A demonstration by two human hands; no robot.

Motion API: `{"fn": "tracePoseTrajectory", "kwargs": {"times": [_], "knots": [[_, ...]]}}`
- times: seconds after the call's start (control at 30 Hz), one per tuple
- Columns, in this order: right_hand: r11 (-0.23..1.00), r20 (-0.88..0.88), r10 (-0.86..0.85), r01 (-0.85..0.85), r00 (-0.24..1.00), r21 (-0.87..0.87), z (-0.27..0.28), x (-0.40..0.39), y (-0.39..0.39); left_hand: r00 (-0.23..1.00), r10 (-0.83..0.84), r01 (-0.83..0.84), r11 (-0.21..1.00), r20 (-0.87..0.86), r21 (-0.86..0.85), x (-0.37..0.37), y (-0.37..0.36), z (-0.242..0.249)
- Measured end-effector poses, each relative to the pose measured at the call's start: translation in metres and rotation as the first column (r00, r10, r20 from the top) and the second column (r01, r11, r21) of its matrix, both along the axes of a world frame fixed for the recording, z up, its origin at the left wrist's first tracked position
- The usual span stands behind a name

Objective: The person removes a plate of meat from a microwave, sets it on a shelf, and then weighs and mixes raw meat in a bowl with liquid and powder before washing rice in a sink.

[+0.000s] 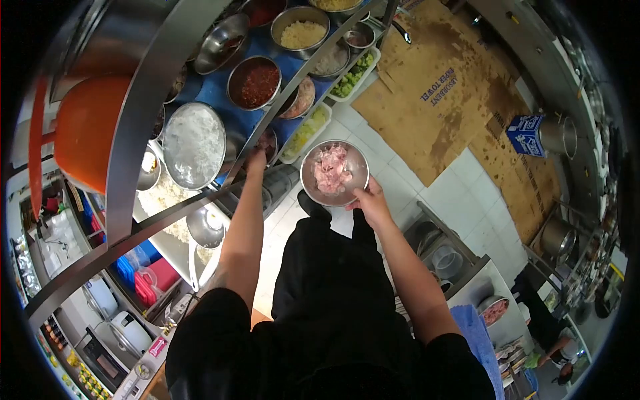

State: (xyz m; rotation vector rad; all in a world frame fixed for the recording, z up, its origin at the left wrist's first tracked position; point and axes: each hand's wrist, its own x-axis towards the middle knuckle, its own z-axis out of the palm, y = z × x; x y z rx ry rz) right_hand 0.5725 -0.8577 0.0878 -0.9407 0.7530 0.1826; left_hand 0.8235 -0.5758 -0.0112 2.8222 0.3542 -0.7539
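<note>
A steel bowl (318, 195) with pale pink raw meat (333, 171) in it is held over the floor by my right hand (373, 201), fingers wrapped on its right rim. My left hand (256, 161) reaches under the metal shelf bar to a small bowl of dark meat (268, 144); its fingers are mostly hidden, so what they hold cannot be made out. Just right of that bowl lies a white tray of chopped light green vegetable (305, 135). A bowl of red sauce (256, 83) and a round container of white powder (194, 145) stand on the blue surface.
Metal shelf bars (137, 235) cross above the counter. Brown cardboard (427, 87) covers part of the tiled floor. A meat bowl (493, 311) rests on the lower right counter, near another person (563, 350). An orange container (90, 133) is at left.
</note>
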Motion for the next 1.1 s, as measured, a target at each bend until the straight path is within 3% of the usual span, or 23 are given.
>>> {"fn": "tracePoseTrajectory", "kwargs": {"times": [0.03, 0.07, 0.1, 0.13, 0.17, 0.27, 0.33, 0.37, 0.4, 0.43, 0.47, 0.53, 0.6, 0.83, 0.87, 0.93, 1.0, 1.1], "knots": [[0.999, -0.017, -0.004, 0.005, 1.0, 0.04, 0.005, 0.0, 0.0, 0.89, -0.068, 0.193, 0.952, 0.451, -0.237, -0.022, 0.011, -0.018], [0.997, -0.032, -0.003, 0.005, 0.999, 0.081, 0.012, 0.001, 0.0, 0.885, 0.191, 0.126, 0.78, 0.425, -0.613, -0.057, -0.026, 0.054], [0.997, -0.014, 0.009, -0.008, 1.0, 0.079, 0.021, 0.003, 0.001, 0.875, 0.195, 0.189, 0.706, 0.444, -0.683, -0.072, -0.019, 0.041], [0.992, -0.031, 0.004, 0.0, 0.999, 0.13, 0.033, 0.007, 0.002, 0.822, 0.158, 0.271, 0.737, 0.548, -0.619, -0.096, -0.042, 0.094], [0.983, -0.046, 0.008, 0.0, 0.999, 0.183, 0.044, 0.012, 0.006, 0.837, 0.196, 0.326, 0.571, 0.51, -0.754, -0.113, -0.055, 0.136], [0.975, 0.002, 0.173, -0.172, 0.985, 0.138, 0.076, 0.028, 0.007, 0.607, 0.004, 0.59, 0.668, 0.795, -0.454, -0.113, -0.071, 0.26], [0.965, 0.051, 0.217, -0.222, 0.975, 0.14, 0.091, 0.037, 0.012, 0.638, 0.221, 0.41, 0.713, 0.737, -0.569, -0.079, -0.063, 0.297], [0.957, 0.073, 0.232, -0.24, 0.97, 0.159, 0.092, 0.041, 0.016, 0.587, 0.256, 0.372, 0.757, 0.768, -0.537, -0.051, -0.054, 0.301], [0.95, 0.092, 0.244, -0.257, 0.965, 0.178, 0.094, 0.045, 0.019, 0.626, 0.144, 0.358, 0.82, 0.766, -0.447, -0.024, -0.033, 0.293], [0.945, 0.115, 0.261, -0.278, 0.959, 0.174, 0.099, 0.051, 0.024, 0.676, -0.12, 0.371, 0.908, 0.728, -0.195, 0.002, -0.004, 0.269], [0.943, 0.131, 0.271, -0.29, 0.954, 0.165, 0.107, 0.056, 0.027, 0.808, -0.192, 0.326, 0.933, 0.557, -0.151, 0.019, 0.008, 0.262], [0.94, 0.132, 0.284, -0.303, 0.95, 0.158, 0.122, 0.064, 0.032, 0.898, -0.191, 0.342, 0.87, 0.396, -0.356, 0.029, 0.004, 0.258], [0.936, 0.163, 0.293, -0.317, 0.942, 0.155, 0.127, 0.067, 0.032, 0.88, -0.334, 0.413, 0.889, 0.336, -0.199, 0.035, -0.003, 0.254], [0.935, 0.187, 0.302, -0.328, 0.935, 0.131, 0.131, 0.075, 0.032, 0.876, -0.318, 0.357, 0.933, 0.364, -0.046, 0.037, -0.007, 0.255], [0.935, 0.178, 0.308, -0.332, 0.935, 0.124, 0.131, 0.077, 0.032, 0.873, -0.326, 0.365, 0.93, 0.363, -0.044, 0.038, -0.004, 0.259], [0.936, 0.167, 0.308, -0.33, 0.936, 0.122, 0.131, 0.081, 0.032, 0.819, -0.177, 0.298, 0.944, 0.545, -0.142, 0.034, -0.005, 0.274], [0.947, 0.173, 0.25, -0.277, 0.953, 0.16, 0.13, 0.086, 0.033, 0.825, -0.159, 0.315, 0.926, 0.542, -0.207, 0.023, -0.013, 0.294], [0.954, 0.192, 0.21, -0.243, 0.959, 0.173, 0.142, 0.088, 0.032, 0.894, -0.172, 0.386, 0.763, 0.413, -0.518, -0.01, -0.043, 0.314]]}}
